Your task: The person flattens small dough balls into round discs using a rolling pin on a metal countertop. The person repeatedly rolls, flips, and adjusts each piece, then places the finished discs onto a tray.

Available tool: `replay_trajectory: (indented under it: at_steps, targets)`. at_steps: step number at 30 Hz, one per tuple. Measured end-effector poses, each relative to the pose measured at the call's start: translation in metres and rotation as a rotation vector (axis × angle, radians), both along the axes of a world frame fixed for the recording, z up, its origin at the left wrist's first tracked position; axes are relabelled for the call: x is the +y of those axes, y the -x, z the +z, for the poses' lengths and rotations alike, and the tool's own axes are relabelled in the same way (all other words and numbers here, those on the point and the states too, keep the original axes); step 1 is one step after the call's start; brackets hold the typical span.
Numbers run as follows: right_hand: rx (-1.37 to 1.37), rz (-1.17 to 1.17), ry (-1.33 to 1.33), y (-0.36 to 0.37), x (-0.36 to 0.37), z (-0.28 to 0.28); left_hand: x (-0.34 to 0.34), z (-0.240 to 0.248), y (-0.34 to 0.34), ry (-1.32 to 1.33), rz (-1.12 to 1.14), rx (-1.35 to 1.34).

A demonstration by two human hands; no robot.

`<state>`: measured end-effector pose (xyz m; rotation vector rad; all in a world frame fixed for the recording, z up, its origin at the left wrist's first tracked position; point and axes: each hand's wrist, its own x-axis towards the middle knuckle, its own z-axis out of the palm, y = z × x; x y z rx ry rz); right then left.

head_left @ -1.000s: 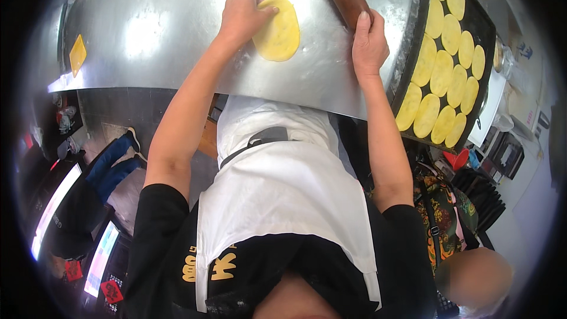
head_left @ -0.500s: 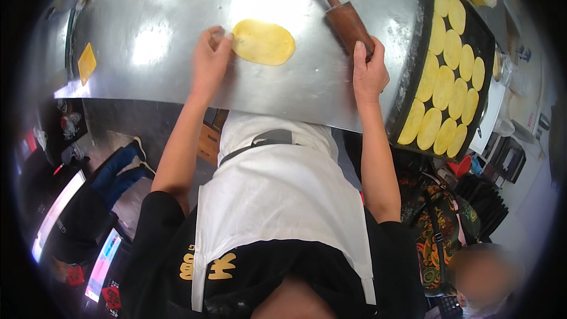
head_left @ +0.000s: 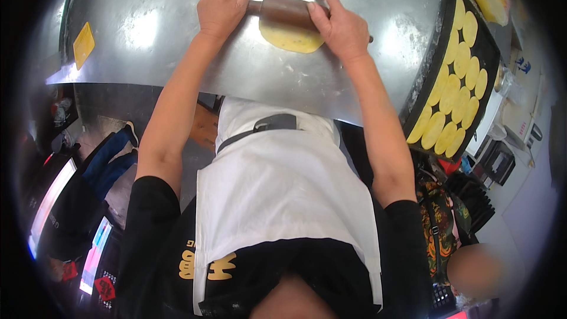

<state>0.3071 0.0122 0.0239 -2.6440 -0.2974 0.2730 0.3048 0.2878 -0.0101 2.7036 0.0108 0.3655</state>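
Person's left hand (head_left: 223,9) is curling round the left handle of a brown rolling pin (head_left: 287,10), thumb pointing away from the body; right hand (head_left: 345,31) is wrapping over the right handle, thumb lying by the roller's end, handle tip poking out past the hand's outer side. Undersides of both grips are hiding, so how tight: cannot tell. The pin is spanning the gap between the hands, right end sitting a bit nearer the body, roller covering the far part of a flat yellow dough piece (head_left: 292,38). Dough's near part is showing between the hands, on the body side of the roller, and is lying on the metal tabletop (head_left: 159,71). Handling, by look: pin is probably feeling solid, fairly heavy, rigid and smooth; the two handles are offering the best hold. Dough is looking thin, soft, pliable, likely stretching or tearing under a hard pinch; its loose near edge is giving the safest place for a light, flat-fingered hold. More dough pieces (head_left: 433,130) are lying on a dark tray (head_left: 489,50) well right of the right hand; a yellow scraper-like tool (head_left: 84,45) is lying well left of the left hand.
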Motion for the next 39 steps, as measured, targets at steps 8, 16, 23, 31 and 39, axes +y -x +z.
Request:
replay_trajectory:
  at_steps: [8,16,23,31,39]
  targets:
    - [-0.303,0.079,-0.082,0.062,-0.008,-0.007,-0.009,-0.005,0.054,-0.037,-0.041,-0.100]
    - [-0.343,0.053,-0.146,0.052,-0.027,-0.015,-0.016,-0.002,0.050,-0.051,-0.127,-0.116]
    - [-0.096,-0.301,-0.329,0.008,-0.044,-0.012,-0.021,0.028,0.025,0.418,0.036,0.290]
    - [-0.147,-0.774,-0.275,0.037,-0.111,-0.031,-0.063,0.025,0.027,0.282,-0.104,0.363]
    - [-0.199,-0.790,-0.317,0.040,-0.109,-0.026,-0.079,0.062,0.048,0.645,-0.029,0.401]
